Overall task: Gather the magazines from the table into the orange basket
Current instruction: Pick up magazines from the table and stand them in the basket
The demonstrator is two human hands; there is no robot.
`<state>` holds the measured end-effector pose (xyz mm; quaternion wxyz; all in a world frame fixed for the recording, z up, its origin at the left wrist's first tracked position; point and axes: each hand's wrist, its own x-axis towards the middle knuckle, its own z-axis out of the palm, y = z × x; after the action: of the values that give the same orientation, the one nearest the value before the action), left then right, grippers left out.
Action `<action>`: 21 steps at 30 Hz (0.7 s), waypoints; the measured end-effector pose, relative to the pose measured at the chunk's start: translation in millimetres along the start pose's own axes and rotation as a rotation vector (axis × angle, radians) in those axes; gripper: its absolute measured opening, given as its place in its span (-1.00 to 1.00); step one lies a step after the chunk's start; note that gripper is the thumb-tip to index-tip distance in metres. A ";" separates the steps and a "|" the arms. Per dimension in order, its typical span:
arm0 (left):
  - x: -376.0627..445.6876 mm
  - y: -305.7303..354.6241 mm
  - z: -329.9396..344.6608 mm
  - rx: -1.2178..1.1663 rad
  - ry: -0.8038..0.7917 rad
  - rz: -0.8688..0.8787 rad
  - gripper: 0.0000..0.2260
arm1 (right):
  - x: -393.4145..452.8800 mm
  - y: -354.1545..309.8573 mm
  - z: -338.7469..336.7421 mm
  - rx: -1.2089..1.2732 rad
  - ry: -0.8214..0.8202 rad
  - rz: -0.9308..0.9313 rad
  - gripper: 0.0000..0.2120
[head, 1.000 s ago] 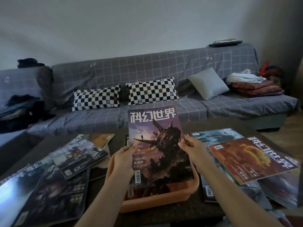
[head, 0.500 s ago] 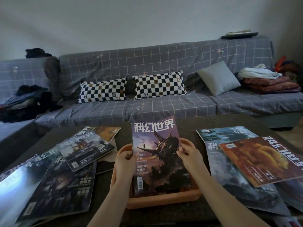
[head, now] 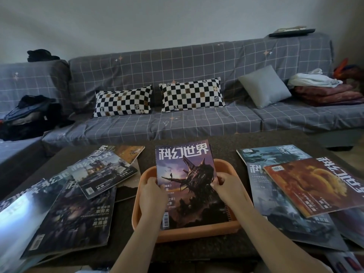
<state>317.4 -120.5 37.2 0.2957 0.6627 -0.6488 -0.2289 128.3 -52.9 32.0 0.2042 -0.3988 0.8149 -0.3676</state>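
Head view: a dark table (head: 222,142) stands before a grey checked sofa (head: 177,64) carrying two checkerboard pillows (head: 123,101) and one grey cushion (head: 264,86). Loose magazines overlap to the left (head: 74,213) and right (head: 313,186) of the orange basket (head: 197,234), none lying across its opening. My left hand (head: 150,196) and right hand (head: 229,189) each grip one side edge of the purple-covered magazine (head: 189,180) (cover art: a spiked craft, white title characters). Its lower end sits inside the basket; its top projects beyond the far rim.
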 end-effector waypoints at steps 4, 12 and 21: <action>-2.9 0.7 -1.4 0.002 -0.046 0.014 -0.90 | 1.8 2.3 6.6 -0.040 0.058 -0.023 -0.80; -6.7 0.5 -12.4 -0.102 -0.178 -0.002 -0.83 | 2.4 4.1 2.8 -0.086 0.015 -0.074 -0.88; -10.5 -1.0 -11.6 -0.126 -0.151 -0.016 -0.75 | 4.4 3.4 0.9 -0.093 -0.053 -0.026 -0.93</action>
<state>325.5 -109.0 44.0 0.2850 0.6290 -0.6482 -0.3209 124.5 -55.4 28.7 0.2021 -0.4279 0.8203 -0.3213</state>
